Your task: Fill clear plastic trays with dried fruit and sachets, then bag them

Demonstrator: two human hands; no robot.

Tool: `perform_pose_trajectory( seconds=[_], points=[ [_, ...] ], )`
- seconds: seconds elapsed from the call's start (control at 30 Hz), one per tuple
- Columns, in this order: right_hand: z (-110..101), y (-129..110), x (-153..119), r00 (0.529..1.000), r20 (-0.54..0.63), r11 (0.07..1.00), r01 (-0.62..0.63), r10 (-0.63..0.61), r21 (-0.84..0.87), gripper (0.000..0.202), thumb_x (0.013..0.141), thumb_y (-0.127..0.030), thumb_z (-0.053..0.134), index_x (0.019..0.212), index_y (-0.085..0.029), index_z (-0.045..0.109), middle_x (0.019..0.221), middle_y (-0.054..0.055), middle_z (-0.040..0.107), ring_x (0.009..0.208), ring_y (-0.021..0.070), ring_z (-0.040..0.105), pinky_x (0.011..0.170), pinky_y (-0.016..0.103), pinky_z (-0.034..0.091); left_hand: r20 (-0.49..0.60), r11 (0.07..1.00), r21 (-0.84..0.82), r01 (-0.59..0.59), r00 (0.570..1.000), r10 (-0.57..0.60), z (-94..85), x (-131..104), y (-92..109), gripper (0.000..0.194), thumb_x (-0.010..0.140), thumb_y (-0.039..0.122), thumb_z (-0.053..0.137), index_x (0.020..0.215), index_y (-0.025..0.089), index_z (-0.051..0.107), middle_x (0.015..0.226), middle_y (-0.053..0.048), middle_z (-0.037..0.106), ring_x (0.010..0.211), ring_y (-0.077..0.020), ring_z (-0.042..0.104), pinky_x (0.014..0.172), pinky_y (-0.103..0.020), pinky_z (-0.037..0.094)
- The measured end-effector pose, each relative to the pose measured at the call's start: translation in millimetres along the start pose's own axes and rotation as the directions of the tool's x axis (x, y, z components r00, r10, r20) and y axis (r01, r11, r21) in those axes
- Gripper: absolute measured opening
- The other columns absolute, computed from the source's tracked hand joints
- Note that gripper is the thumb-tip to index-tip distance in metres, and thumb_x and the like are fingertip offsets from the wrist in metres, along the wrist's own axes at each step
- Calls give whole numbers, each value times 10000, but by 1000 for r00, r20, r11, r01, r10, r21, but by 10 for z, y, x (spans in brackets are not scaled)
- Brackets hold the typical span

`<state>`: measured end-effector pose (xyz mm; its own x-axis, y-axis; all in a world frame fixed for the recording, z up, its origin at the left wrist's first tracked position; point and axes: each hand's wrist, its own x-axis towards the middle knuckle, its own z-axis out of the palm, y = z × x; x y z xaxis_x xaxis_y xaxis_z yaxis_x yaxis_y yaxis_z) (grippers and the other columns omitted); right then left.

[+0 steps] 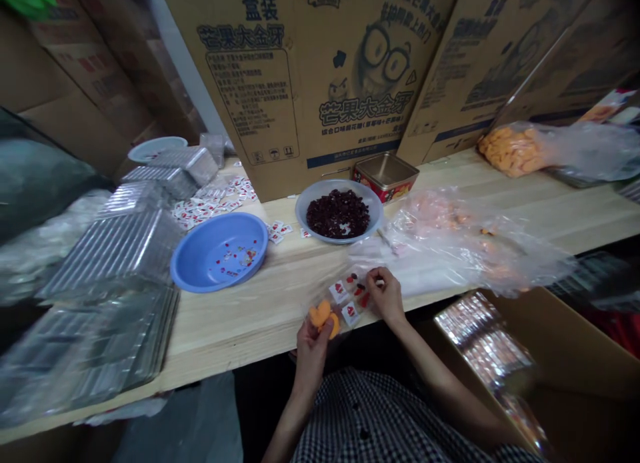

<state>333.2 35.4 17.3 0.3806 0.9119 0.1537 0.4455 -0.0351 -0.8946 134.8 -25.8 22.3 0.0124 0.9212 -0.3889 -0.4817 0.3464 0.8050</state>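
Observation:
My left hand (311,351) is at the table's front edge, its thumb and fingers closed on several soft orange pieces (321,312), which look like gummy candies. These are over the left end of a clear plastic tray (345,302). Small white packets with red print (339,290) lie in the tray's middle, and red and dark pieces (359,290) are towards its right end. My right hand (387,295) is over that right end with thumb and fingertips pinched together. Whatever may be between those fingertips is too small to make out.
A blue basin (220,283) stands left, beside stacked clear trays (120,250) and scattered packets (215,200). Behind my hands are a bowl of dark red pieces (337,213) and a tin (385,173). Plastic bags (465,236) lie right; an open carton (565,343) is below. Cardboard boxes (310,70) line the back.

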Motion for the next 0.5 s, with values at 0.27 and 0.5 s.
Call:
perform_pose_trajectory(
  seconds=[0.27, 0.5],
  points=[
    [151, -74, -12, 994, 101, 997, 55, -49, -51, 140, 835, -333, 515, 830, -197, 548, 700, -7, 556, 597, 147, 515, 577, 261, 402, -47, 999, 41, -20, 999, 21, -162, 4, -41, 512, 723, 361, 826, 1161, 145, 674, 1165, -144, 729, 1100, -278, 676, 1021, -378, 479],
    [247, 33, 180, 980, 183, 949, 124, -72, -291, 185, 795, -215, 482, 843, -156, 650, 762, 69, 656, 678, 187, 571, 659, 289, 393, 18, 990, 136, -28, 999, 26, -233, 72, -50, 602, 712, 458, 814, 1207, 156, 653, 1177, -150, 722, 1094, -312, 678, 1013, -444, 490]
  ],
)
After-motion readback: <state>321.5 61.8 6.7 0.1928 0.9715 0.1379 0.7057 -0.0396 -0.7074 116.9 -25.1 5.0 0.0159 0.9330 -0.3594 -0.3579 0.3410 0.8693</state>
